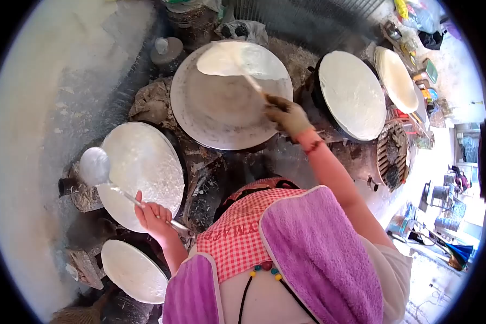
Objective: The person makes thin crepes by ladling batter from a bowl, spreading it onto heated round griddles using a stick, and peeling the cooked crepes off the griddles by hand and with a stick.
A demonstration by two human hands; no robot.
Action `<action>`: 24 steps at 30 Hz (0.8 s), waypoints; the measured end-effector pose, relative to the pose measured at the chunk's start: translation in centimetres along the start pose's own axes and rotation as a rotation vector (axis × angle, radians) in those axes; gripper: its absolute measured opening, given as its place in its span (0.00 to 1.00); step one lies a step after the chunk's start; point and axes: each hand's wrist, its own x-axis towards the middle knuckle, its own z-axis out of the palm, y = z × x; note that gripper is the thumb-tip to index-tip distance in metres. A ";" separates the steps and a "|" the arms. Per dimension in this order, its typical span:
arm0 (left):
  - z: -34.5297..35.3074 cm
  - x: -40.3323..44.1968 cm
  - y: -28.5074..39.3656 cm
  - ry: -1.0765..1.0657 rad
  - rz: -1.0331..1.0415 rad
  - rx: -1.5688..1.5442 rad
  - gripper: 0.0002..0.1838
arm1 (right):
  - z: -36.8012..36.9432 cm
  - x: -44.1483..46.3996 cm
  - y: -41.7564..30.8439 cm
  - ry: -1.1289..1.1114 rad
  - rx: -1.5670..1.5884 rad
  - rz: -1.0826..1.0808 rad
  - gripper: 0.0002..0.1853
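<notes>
My left hand [155,217] is closed around the handle of a metal ladle [95,166], whose round bowl hangs at the left edge of a batter-covered griddle [143,175]. Wearing a dirty glove, my right hand [287,116] grips a wooden spreader [251,81] over the large round griddle [227,127] at the top centre. White batter [229,58] covers the far part of that griddle, and its near part shows bare grey surface. The spreader's far end is blurred over the batter.
A covered griddle [352,96] stands at the right, with a stack of pale flatbreads [397,81] beyond it. Another white round [134,271] lies at lower left. A ridged round burner [394,154] is at the right. A lidded pot [167,53] stands behind.
</notes>
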 end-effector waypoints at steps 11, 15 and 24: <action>2.6 -5.1 0.4 0.126 0.208 -0.010 0.18 | -2.9 2.5 -0.9 -0.088 -0.057 -0.075 0.27; 4.5 -7.6 -0.4 0.171 0.295 0.042 0.18 | -5.0 6.5 5.0 -0.101 0.061 -0.091 0.28; 8.5 -12.7 -0.5 0.276 0.392 -0.023 0.18 | -9.7 9.3 3.5 -0.245 0.112 -0.195 0.29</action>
